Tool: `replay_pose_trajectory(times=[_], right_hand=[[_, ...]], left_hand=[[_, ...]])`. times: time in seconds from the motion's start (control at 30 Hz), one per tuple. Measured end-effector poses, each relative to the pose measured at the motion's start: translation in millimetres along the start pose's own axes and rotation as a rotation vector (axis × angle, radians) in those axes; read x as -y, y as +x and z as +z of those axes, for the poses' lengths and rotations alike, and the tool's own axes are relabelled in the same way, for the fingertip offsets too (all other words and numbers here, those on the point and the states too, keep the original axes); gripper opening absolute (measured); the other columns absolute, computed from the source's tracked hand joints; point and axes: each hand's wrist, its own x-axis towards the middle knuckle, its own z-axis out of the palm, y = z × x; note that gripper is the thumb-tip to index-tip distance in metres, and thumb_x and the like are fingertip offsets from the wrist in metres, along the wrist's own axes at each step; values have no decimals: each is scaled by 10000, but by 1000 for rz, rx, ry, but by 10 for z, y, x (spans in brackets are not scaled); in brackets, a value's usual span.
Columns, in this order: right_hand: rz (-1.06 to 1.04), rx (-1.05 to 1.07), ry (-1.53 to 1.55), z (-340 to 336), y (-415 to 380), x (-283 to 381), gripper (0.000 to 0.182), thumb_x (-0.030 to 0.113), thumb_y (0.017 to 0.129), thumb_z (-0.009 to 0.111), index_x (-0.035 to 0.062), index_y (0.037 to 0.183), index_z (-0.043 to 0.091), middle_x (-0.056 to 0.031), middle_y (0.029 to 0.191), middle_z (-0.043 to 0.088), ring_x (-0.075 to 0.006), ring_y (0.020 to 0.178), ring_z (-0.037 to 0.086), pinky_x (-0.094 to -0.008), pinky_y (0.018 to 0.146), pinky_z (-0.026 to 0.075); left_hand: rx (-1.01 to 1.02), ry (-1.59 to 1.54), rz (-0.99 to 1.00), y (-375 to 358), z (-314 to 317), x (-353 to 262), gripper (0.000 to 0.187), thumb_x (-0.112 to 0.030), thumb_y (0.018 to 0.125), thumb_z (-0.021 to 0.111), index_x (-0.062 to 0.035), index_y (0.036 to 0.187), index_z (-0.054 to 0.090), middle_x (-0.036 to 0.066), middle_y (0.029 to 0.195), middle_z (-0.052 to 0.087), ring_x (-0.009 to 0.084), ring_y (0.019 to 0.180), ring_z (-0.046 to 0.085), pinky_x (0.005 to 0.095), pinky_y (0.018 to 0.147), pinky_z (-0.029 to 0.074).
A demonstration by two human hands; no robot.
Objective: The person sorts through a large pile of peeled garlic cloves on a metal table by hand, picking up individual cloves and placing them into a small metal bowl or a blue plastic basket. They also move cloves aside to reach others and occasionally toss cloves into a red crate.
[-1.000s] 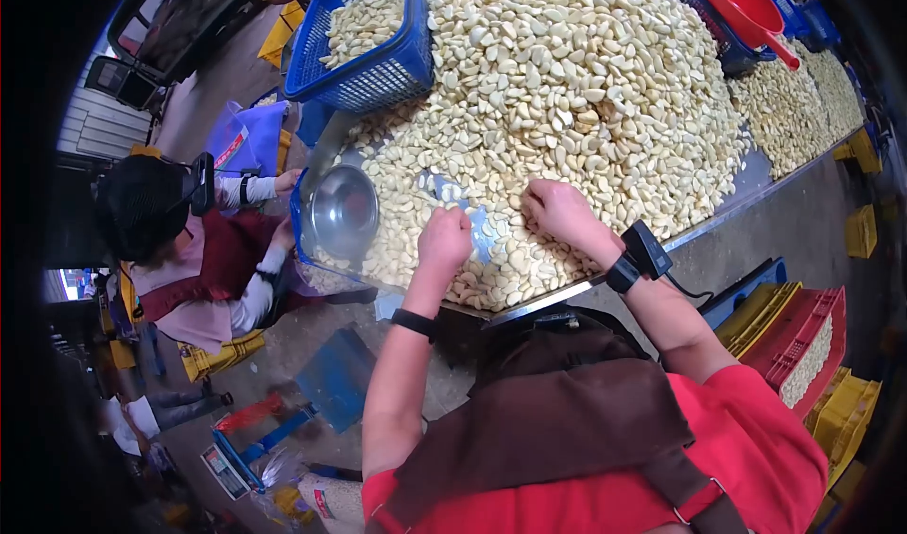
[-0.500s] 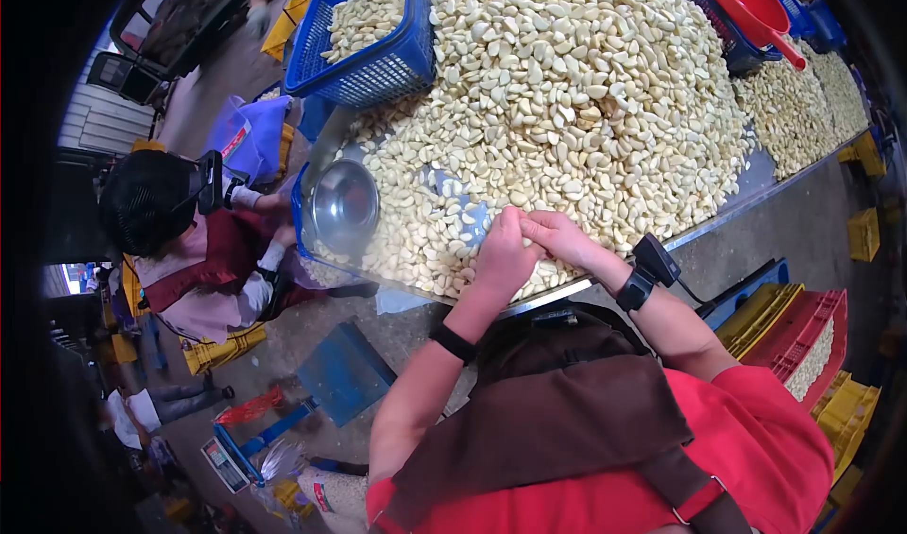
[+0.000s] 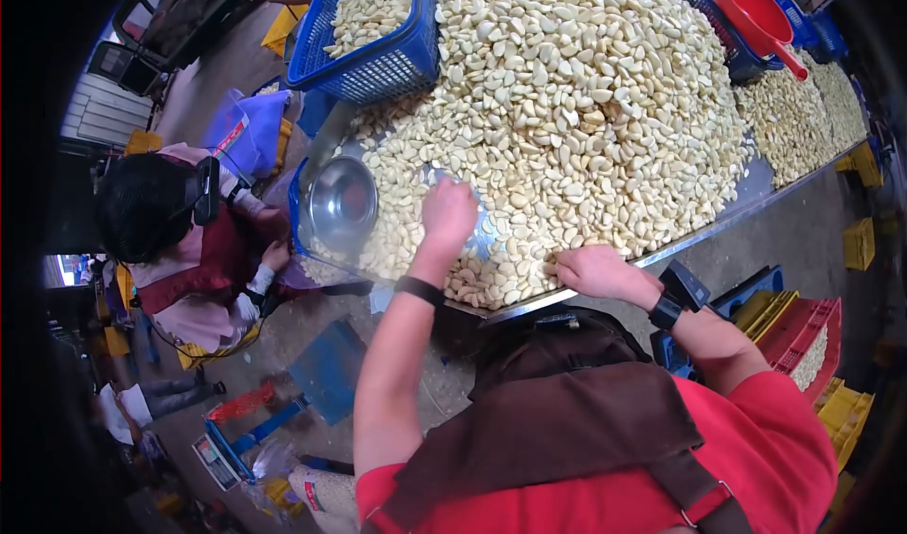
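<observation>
Left hand (image 3: 450,211) over the pale pieces (image 3: 605,109), fingers curled in; can't tell what, if anything, it grips. Right hand (image 3: 590,271) at the table's (image 3: 539,301) near edge, fingertips at the pieces, half closed (contents hidden too). Pieces heaped across the table; metal bowl (image 3: 343,203) left of the left hand, blue basket (image 3: 378,76) beyond the bowl.

We see a metal counter (image 3: 759,186) with a big heap of pale cloves (image 3: 586,99) spread across it. A round metal bowl (image 3: 343,203) sits near the left end, beside looser cloves.
</observation>
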Motion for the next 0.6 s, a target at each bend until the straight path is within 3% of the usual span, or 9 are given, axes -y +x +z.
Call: replay_pose_trajectory(times=[0.13, 0.17, 0.5, 0.57, 0.6], right_hand=[[-52, 76, -192, -138, -62, 22, 392, 401, 917, 407, 95, 813, 629, -128, 771, 655, -326, 748, 635, -456, 682, 491], [-21, 80, -202, -84, -21, -21, 403, 398, 918, 398, 96, 793, 633, -127, 779, 656, -319, 755, 637, -456, 686, 492], [75, 84, -195, 45, 32, -48, 415, 438, 916, 393, 89, 885, 616, -136, 798, 657, -340, 768, 639, -449, 729, 489], [104, 53, -193, -108, -49, 45, 433, 457, 913, 398, 85, 880, 617, -144, 795, 656, -335, 761, 641, -445, 708, 492], [81, -28, -186, -177, -100, 51, 432, 464, 909, 412, 86, 866, 619, -144, 773, 649, -327, 742, 640, -436, 678, 492]], left_hand=[[29, -65, 9, 196, 269, -262, 105, -130, 794, 585, -47, 854, 609, 183, 860, 612, 380, 834, 614, 457, 686, 496], [54, -52, 7, 223, 307, -261, 132, -13, 762, 541, -7, 886, 586, 229, 859, 601, 383, 805, 625, 444, 697, 516], [134, -5, -19, 152, 309, -242, 163, -16, 746, 547, 2, 907, 568, 209, 867, 615, 374, 789, 630, 418, 710, 520], [243, -488, -290, 150, 348, 30, 147, 23, 745, 474, -14, 873, 536, 114, 814, 616, 233, 691, 641, 358, 551, 525], [344, -1036, -561, 152, 114, 20, 203, 48, 724, 437, -28, 881, 539, 64, 779, 586, 154, 652, 607, 282, 480, 509]])
